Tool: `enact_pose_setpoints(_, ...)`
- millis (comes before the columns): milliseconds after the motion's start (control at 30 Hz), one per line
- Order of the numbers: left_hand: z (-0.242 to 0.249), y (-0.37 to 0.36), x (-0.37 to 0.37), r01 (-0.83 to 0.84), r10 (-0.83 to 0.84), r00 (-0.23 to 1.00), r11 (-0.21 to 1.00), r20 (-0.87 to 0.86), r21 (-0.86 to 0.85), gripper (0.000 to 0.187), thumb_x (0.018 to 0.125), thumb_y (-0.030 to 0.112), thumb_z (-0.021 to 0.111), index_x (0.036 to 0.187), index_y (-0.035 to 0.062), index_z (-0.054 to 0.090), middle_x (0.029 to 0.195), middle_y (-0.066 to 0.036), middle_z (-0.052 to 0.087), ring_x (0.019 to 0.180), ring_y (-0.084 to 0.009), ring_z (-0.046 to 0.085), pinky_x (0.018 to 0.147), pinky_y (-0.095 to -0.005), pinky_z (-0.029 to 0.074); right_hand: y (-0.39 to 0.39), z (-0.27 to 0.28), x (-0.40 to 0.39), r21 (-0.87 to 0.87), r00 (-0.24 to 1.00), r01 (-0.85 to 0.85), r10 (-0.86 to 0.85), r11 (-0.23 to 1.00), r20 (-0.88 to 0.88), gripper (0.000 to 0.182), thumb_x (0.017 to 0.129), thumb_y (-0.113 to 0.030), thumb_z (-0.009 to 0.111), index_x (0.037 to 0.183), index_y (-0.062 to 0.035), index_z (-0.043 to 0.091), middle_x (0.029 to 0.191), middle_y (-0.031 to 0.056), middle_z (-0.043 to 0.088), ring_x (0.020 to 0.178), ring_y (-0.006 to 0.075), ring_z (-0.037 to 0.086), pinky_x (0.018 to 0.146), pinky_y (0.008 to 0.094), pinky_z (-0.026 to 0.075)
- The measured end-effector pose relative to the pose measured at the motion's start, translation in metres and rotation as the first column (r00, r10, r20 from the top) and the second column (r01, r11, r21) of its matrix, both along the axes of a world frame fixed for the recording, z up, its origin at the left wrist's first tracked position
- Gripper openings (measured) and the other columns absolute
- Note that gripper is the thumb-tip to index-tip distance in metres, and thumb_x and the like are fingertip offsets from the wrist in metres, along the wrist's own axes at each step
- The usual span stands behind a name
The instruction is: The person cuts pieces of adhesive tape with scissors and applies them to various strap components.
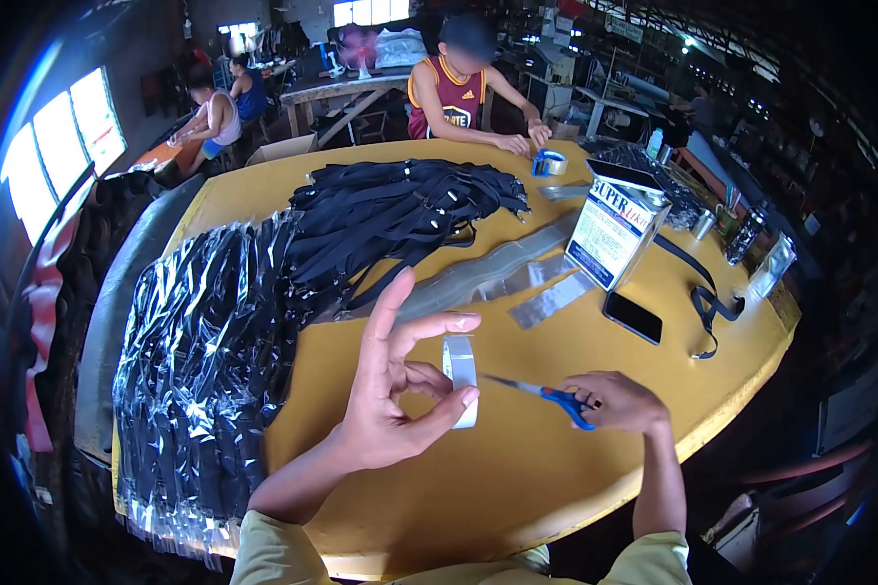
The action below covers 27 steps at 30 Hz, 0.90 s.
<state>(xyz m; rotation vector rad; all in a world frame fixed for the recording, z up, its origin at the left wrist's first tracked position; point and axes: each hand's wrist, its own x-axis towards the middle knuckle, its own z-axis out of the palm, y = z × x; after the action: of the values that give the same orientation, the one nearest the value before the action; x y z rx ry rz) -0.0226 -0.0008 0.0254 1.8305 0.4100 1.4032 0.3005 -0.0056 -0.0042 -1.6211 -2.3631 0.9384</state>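
Note:
My left hand (390, 390) holds a roll of clear tape (464, 378) upright, with the thumb at its lower side and the index finger stretched above it. In my right hand (622, 402) is a pair of scissors (568, 404) with blue handles, the blades pointing left toward the tape roll. The blades look closed and end just short of the roll. Left of my left hand lies a pile of black straps in clear plastic sleeves (205, 361). Behind it, loose black straps (390, 219) are heaped on the yellow table (556, 497).
Clear plastic sleeves (551, 297) lie mid-table beside a tall tin can (610, 234). A phone (633, 318) and a black strap (707, 302) rest to the right, near bottles (746, 236). Across the table, a co-worker (456, 93) has both hands near a blue tape dispenser (549, 163).

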Motion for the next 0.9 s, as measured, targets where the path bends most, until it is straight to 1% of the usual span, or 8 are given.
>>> enact_pose_setpoints(33, 0.001, 0.001, -0.001, -0.005, 0.005, 1.000, 1.000, 0.004, 0.001, 0.103, 0.083, -0.015, 0.062, 0.154, 0.0128, -0.007, 0.138, -0.022, 0.048, 0.086, -0.0200, 0.072, 0.067, -0.0239, 0.059, -0.002, 0.003, 0.006, 0.087, 0.994, 0.029, -0.019, 0.996, -0.110, 0.053, 0.067, -0.012, 0.087, 0.115, -0.0039, 0.066, 0.084, 0.0071, 0.064, 0.073, 0.0167, 0.062, 0.071, 0.0317, 0.054)
enact_pose_setpoints(167, 0.001, 0.000, 0.000, -0.003, 0.003, 0.999, 1.000, -0.032, -0.021, 0.105, 0.083, -0.015, 0.062, 0.154, 0.0140, -0.010, 0.138, -0.022, 0.047, 0.085, -0.0199, 0.072, 0.067, -0.0237, 0.059, -0.015, 0.072, 0.014, 0.117, 0.988, 0.018, 0.000, 0.993, -0.151, 0.054, 0.067, -0.012, 0.086, 0.117, -0.0056, 0.066, 0.083, 0.0070, 0.064, 0.076, 0.0173, 0.062, 0.067, 0.0308, 0.052)
enact_pose_setpoints(433, 0.000, -0.002, 0.001, 0.022, -0.023, 0.996, 1.000, -0.082, -0.023, 0.106, 0.082, -0.014, 0.064, 0.155, 0.0135, -0.008, 0.138, -0.022, 0.048, 0.083, -0.0188, 0.072, 0.064, -0.0232, 0.058, -0.024, 0.131, 0.010, 0.266, 0.992, -0.116, 0.123, 0.957, -0.008, 0.061, 0.060, -0.010, 0.088, 0.117, -0.0063, 0.068, 0.085, 0.0045, 0.061, 0.074, 0.0155, 0.060, 0.064, 0.0282, 0.052)
enact_pose_setpoints(500, 0.002, -0.002, 0.000, 0.013, -0.015, 0.995, 1.000, -0.096, -0.026, 0.112, 0.078, -0.015, 0.068, 0.154, 0.0098, -0.011, 0.134, -0.023, 0.050, 0.119, -0.0262, 0.060, 0.069, -0.0225, 0.060, -0.024, 0.135, 0.007, 0.279, 0.990, -0.138, 0.132, 0.950, 0.041, 0.060, 0.060, -0.008, 0.085, 0.117, -0.0059, 0.067, 0.086, 0.0049, 0.061, 0.075, 0.0170, 0.061, 0.066, 0.0296, 0.052)
enact_pose_setpoints(633, 0.000, -0.003, 0.001, 0.025, -0.026, 0.994, 1.000, -0.103, -0.003, 0.112, 0.078, -0.015, 0.068, 0.153, 0.0095, -0.011, 0.134, -0.024, 0.050, 0.119, -0.0269, 0.060, 0.069, -0.0228, 0.061, -0.022, 0.135, 0.001, 0.285, 0.990, -0.138, 0.131, 0.948, 0.043, 0.057, 0.063, -0.008, 0.083, 0.118, -0.0047, 0.067, 0.087, 0.0061, 0.062, 0.076, 0.0183, 0.062, 0.068, 0.0306, 0.052)
enact_pose_setpoints(733, -0.001, -0.004, 0.002, 0.040, -0.041, 0.995, 0.999, -0.091, -0.012, 0.113, 0.078, -0.015, 0.068, 0.153, 0.0093, -0.012, 0.134, -0.024, 0.050, 0.120, -0.0272, 0.059, 0.069, -0.0231, 0.061, -0.020, 0.134, -0.002, 0.348, 0.987, -0.162, 0.155, 0.923, 0.050, 0.057, 0.062, -0.014, 0.089, 0.115, -0.0067, 0.069, 0.084, 0.0049, 0.062, 0.073, 0.0174, 0.062, 0.064, 0.0304, 0.052)
enact_pose_setpoints(800, -0.001, -0.005, 0.002, 0.050, -0.051, 0.994, 0.999, -0.099, -0.008, 0.113, 0.077, -0.016, 0.068, 0.153, 0.0089, -0.012, 0.134, -0.025, 0.050, 0.120, -0.0280, 0.059, 0.070, -0.0234, 0.061, -0.021, 0.140, -0.007, 0.310, 0.981, -0.194, 0.178, 0.931, 0.080, 0.055, 0.066, -0.007, 0.080, 0.119, -0.0036, 0.066, 0.089, 0.0083, 0.064, 0.081, 0.0199, 0.065, 0.070, 0.0325, 0.054)
enact_pose_setpoints(900, -0.001, -0.005, 0.003, 0.039, -0.038, 0.993, 0.999, -0.113, 0.010, 0.113, 0.077, -0.016, 0.068, 0.153, 0.0089, -0.012, 0.134, -0.025, 0.050, 0.121, -0.0285, 0.058, 0.070, -0.0235, 0.061, -0.021, 0.141, -0.011, 0.313, 0.980, -0.198, 0.182, 0.929, 0.080, 0.053, 0.067, -0.006, 0.079, 0.119, -0.0033, 0.066, 0.089, 0.0091, 0.065, 0.082, 0.0213, 0.065, 0.071, 0.0330, 0.055)
